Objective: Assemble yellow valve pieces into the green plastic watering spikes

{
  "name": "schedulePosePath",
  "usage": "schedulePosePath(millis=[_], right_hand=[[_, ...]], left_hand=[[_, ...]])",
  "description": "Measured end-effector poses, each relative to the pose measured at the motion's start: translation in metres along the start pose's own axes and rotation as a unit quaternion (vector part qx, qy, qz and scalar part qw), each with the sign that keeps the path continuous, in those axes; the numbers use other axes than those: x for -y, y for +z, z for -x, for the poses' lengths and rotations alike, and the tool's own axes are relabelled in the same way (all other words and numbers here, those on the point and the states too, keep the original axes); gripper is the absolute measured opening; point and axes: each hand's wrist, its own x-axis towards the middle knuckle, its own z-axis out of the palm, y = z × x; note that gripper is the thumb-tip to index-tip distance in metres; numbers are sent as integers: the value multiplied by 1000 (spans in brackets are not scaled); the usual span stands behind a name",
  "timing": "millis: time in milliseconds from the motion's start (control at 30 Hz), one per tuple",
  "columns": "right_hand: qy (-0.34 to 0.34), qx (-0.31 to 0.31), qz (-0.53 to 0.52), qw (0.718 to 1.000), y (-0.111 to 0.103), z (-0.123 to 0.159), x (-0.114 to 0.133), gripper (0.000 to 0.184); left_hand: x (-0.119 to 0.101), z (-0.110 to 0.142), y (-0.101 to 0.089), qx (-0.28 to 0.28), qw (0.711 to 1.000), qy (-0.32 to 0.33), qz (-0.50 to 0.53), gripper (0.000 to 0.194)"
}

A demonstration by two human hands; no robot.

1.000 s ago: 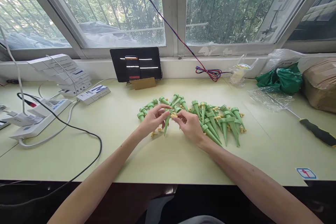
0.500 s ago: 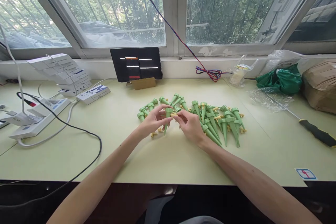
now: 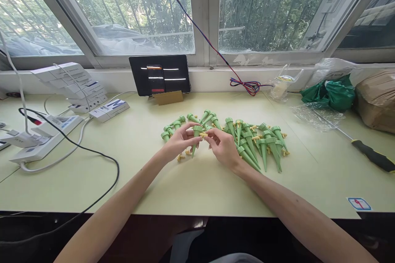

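In the head view, holds a green spike (image 3: 196, 133) in the closed fingers of the left hand (image 3: 176, 144), gripped near its cap, with the tip pointing down over the table (image 3: 173, 187). Pinches a small yellow fitting (image 3: 203, 134) in the fingertips of the right hand (image 3: 226, 148), beside the spike's upper part, but cannot tell how far inserted. Shows more green spikes (image 3: 247, 154) behind and beside both hands, with loose yellow fittings (image 3: 180, 157) near the left.
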Motion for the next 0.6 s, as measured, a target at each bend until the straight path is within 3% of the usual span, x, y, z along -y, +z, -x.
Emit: schedulePosePath(millis=[367, 600], right_hand=[[4, 11, 0, 1000, -1, 0, 1, 22], [10, 22, 24, 999, -1, 0, 0, 35]], left_hand=[[-3, 1, 1, -9, 1000, 2, -6, 50], [-4, 1, 3, -2, 1000, 9, -5, 47]])
